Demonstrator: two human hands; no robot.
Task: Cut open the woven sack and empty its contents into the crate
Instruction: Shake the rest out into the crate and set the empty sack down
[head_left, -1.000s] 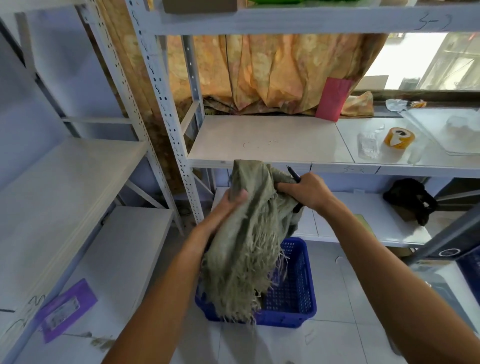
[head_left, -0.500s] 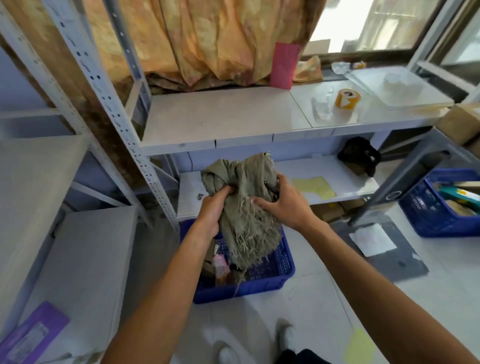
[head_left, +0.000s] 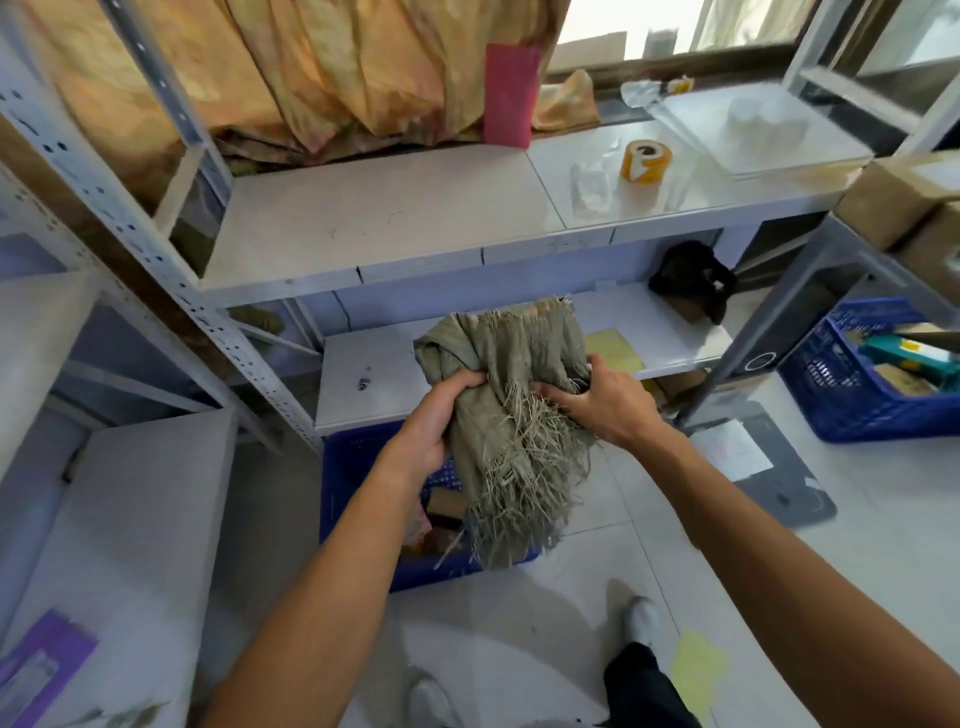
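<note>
Left hand (head_left: 434, 423) and right hand (head_left: 605, 402) both clench the frayed woven sack (head_left: 511, 358) above the centre blue crate (head_left: 345, 470), which holds small boxes (head_left: 444, 506).

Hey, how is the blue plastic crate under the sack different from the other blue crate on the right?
The near blue plastic crate, under the olive woven sack, sits by the lowest shelf; the far blue plastic crate stands right of a grey rack post. The sack hides much of the near one; the far one shows plainly, with a teal box inside. Both are perforated, on the floor, holding items.
</note>
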